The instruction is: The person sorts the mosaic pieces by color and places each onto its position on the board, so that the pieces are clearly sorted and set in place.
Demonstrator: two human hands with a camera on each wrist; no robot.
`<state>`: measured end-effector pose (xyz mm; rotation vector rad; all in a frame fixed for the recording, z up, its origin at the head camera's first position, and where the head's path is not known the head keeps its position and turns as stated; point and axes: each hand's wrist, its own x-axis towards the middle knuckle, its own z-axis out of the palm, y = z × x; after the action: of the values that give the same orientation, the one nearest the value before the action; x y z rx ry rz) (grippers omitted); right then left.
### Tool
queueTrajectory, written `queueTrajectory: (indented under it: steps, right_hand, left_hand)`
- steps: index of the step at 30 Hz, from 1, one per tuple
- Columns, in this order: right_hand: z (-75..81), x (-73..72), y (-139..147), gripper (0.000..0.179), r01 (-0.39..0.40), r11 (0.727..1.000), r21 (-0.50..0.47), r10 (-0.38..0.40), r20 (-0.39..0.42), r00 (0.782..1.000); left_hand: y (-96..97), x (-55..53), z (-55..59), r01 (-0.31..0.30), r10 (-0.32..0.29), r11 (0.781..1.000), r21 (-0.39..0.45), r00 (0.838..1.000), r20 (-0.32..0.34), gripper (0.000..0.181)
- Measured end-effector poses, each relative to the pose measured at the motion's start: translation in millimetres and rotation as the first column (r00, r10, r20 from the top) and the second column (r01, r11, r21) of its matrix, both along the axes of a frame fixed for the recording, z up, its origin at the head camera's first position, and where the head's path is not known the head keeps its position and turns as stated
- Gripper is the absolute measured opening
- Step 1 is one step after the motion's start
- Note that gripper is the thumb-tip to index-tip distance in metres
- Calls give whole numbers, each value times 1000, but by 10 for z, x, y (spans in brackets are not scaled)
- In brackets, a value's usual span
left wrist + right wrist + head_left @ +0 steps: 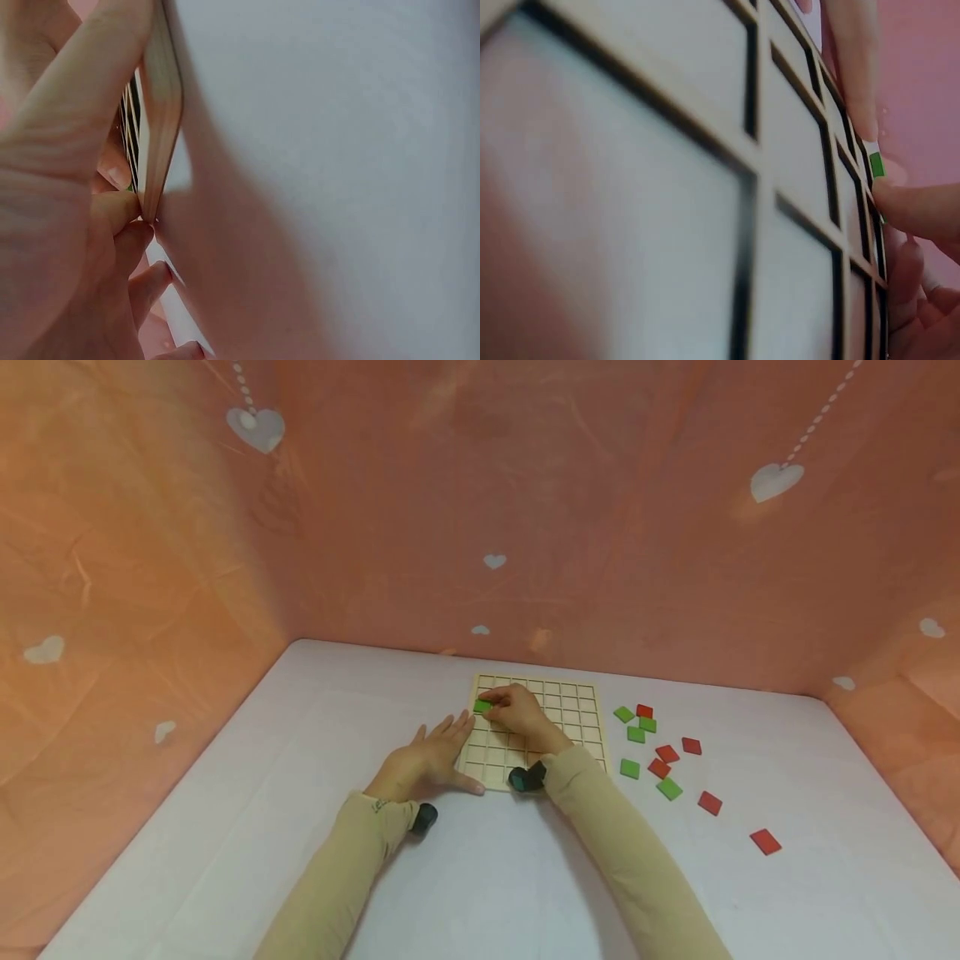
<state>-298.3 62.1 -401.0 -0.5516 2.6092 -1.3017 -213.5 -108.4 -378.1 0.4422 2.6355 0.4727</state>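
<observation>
A pale wooden grid board [574,703] lies on the table. Over its left side, my right hand [519,710] pinches a small green square tile [482,706] between thumb and forefinger, at a cell by the left edge. In the right wrist view the green tile [877,164] shows between the thumb [911,210] and a finger, low against the grid. My left hand [429,758] rests with spread fingers at the board's left edge, its thumb along the near corner. The left wrist view shows the board's edge [161,127] against that thumb.
Right of the board lie several loose green tiles [630,768] and red tiles [710,802], some close together. One red tile [766,842] lies apart, nearer the front. A white cloth [300,718] covers the table, and orange-pink sheeting [525,510] with hearts stands around it.
</observation>
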Motion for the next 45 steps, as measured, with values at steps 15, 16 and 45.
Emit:
queueTrajectory:
  steps: [15, 16, 45]
  right_hand:
    - [20, 57, 120, 47, -114, 990, -85, 123, 102, 987]
    - [22, 69, 133, 47, -112, 991, -79, 119, 99, 988]
    - [169, 277, 467, 40, 87, 971, -222, -60, 124, 990]
  left_hand:
    - [0, 2, 4, -7, 7, 1000, -7, 1000, 10, 111]
    - [2, 1, -1, -9, 9, 1000, -6, 1000, 11, 111]
    - [19, -15, 7, -11, 11, 1000, -6, 1000, 10, 112]
